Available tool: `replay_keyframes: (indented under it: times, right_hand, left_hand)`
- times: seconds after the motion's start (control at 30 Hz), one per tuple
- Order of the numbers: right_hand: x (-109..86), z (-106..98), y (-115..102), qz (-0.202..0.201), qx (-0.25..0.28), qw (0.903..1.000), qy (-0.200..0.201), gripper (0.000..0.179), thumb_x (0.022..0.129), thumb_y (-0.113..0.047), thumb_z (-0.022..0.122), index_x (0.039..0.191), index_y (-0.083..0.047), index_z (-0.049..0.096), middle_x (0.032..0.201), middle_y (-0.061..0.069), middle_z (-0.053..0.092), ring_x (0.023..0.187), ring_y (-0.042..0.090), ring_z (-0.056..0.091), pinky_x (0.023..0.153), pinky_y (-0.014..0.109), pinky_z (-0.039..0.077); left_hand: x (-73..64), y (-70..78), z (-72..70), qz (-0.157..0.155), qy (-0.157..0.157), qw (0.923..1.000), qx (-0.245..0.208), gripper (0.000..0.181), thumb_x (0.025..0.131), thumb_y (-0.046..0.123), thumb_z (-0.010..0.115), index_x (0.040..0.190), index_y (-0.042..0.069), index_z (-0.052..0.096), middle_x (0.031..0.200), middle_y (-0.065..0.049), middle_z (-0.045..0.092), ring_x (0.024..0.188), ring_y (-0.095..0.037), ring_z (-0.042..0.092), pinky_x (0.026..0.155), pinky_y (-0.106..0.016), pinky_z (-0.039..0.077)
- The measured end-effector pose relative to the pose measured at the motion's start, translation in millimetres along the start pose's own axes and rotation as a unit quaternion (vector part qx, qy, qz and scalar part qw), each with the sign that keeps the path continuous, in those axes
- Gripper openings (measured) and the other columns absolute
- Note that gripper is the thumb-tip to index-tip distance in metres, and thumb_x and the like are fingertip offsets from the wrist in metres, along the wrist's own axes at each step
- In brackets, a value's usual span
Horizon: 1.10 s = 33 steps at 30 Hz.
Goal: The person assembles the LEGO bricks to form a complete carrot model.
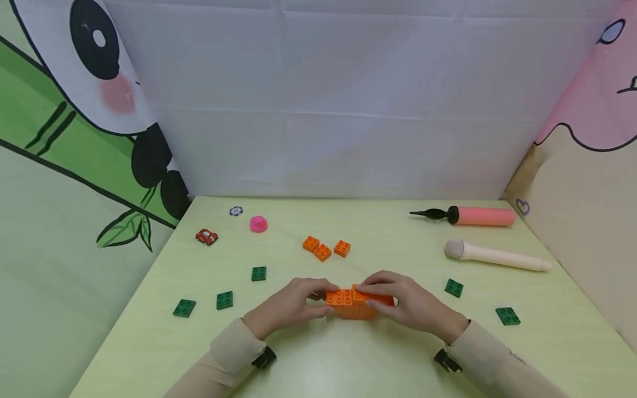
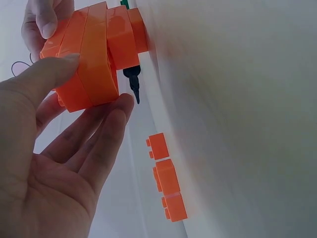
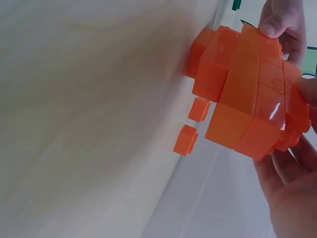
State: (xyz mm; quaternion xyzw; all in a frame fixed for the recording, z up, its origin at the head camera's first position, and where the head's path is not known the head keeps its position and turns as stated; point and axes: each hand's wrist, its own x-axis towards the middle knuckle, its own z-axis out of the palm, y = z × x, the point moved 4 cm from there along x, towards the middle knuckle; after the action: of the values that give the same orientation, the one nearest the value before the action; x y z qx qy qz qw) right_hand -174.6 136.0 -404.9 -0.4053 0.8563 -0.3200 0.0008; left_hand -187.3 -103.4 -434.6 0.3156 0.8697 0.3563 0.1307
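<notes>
An orange building-brick assembly (image 1: 354, 311) stands on the table in front of the person, several layers tall and narrower at its base. The left hand (image 1: 294, 305) grips its left end, thumb on the near side and fingers behind. At the right end the right hand (image 1: 410, 303) pinches the upper bricks between thumb and fingers. The left wrist view shows the left thumb lying on the side of the brick assembly (image 2: 91, 64). In the right wrist view, wide upper layers of the brick assembly (image 3: 247, 89) overhang the base; the right hand partly hides the top.
Loose orange bricks (image 1: 322, 252) lie beyond the hands. Green bricks (image 1: 224, 299) are spread left, others (image 1: 507, 316) right. Farther back are a red toy car (image 1: 206, 236), pink duck (image 1: 258, 224), poker chip (image 1: 236, 211), balloon pump (image 1: 483, 216) and toy microphone (image 1: 497, 257).
</notes>
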Motion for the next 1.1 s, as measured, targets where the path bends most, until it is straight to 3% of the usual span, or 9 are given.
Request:
replay_keyframes:
  times: [0.23, 0.43, 0.6, 0.7, 0.9, 1.1]
  right_hand:
    - [-19.1, -2, 14, 0.028, -0.005, 0.999, 0.033, 0.043, 0.096, -0.037, 0.066, 0.137, -0.025, 0.062, 0.128, -0.008, 0.061, 0.112, 0.01, 0.061, 0.091, 0.031, 0.055]
    - [-29.0, -5, 22, 0.037, 0.002, 0.9978, 0.055, 0.045, 0.094, -0.035, 0.069, 0.138, -0.028, 0.06, 0.13, -0.011, 0.062, 0.116, 0.009, 0.06, 0.095, 0.034, 0.054]
    - [-28.1, -5, 23, 0.026, 0.007, 0.9979, 0.06, 0.046, 0.094, -0.031, 0.07, 0.138, -0.027, 0.06, 0.131, -0.011, 0.062, 0.117, 0.009, 0.06, 0.096, 0.032, 0.053]
    - [-25.9, -6, 22, 0.008, 0.004, 0.9979, 0.064, 0.045, 0.093, -0.027, 0.071, 0.137, -0.023, 0.061, 0.13, -0.01, 0.062, 0.116, 0.01, 0.061, 0.095, 0.033, 0.054]
    - [-24.0, -7, 22, -0.008, 0.007, 0.9977, 0.067, 0.043, 0.093, -0.024, 0.072, 0.135, -0.019, 0.063, 0.128, -0.009, 0.063, 0.115, 0.011, 0.062, 0.095, 0.033, 0.054]
    - [-25.9, -5, 22, 0.008, 0.02, 0.9981, 0.058, 0.042, 0.094, -0.028, 0.07, 0.135, -0.022, 0.063, 0.128, -0.009, 0.063, 0.115, 0.01, 0.061, 0.095, 0.033, 0.054]
  left_hand:
    - [2.0, 1.7, 0.7, -0.006, -0.004, 1.0, -0.002, 0.04, 0.094, 0.029, 0.07, 0.133, 0.022, 0.063, 0.127, 0.009, 0.064, 0.106, -0.006, 0.062, 0.095, -0.027, 0.052]
    - [2.7, 1.9, 0.8, -0.012, -0.005, 0.9999, 0.006, 0.04, 0.095, 0.029, 0.069, 0.134, 0.024, 0.062, 0.127, 0.011, 0.064, 0.107, -0.006, 0.061, 0.096, -0.028, 0.052]
    - [2.2, 2.7, -5.0, -0.005, -0.002, 0.9999, 0.01, 0.05, 0.093, 0.045, 0.068, 0.136, 0.022, 0.06, 0.129, 0.01, 0.062, 0.109, -0.008, 0.06, 0.098, -0.032, 0.051]
    - [5.6, 0.0, -17.4, -0.007, 0.02, 0.9995, 0.025, 0.06, 0.091, 0.054, 0.065, 0.138, 0.017, 0.059, 0.13, 0.003, 0.062, 0.111, -0.014, 0.059, 0.099, -0.038, 0.05]
    - [30.5, -21.8, -58.3, -0.036, 0.084, 0.9909, 0.099, 0.05, 0.095, 0.038, 0.068, 0.135, 0.011, 0.061, 0.134, -0.008, 0.061, 0.122, -0.028, 0.056, 0.104, -0.047, 0.046]
    - [59.9, -59.6, -72.9, -0.086, 0.056, 0.9805, 0.168, 0.052, 0.095, 0.02, 0.069, 0.143, 0.007, 0.054, 0.146, -0.011, 0.052, 0.138, -0.031, 0.044, 0.116, -0.046, 0.034]
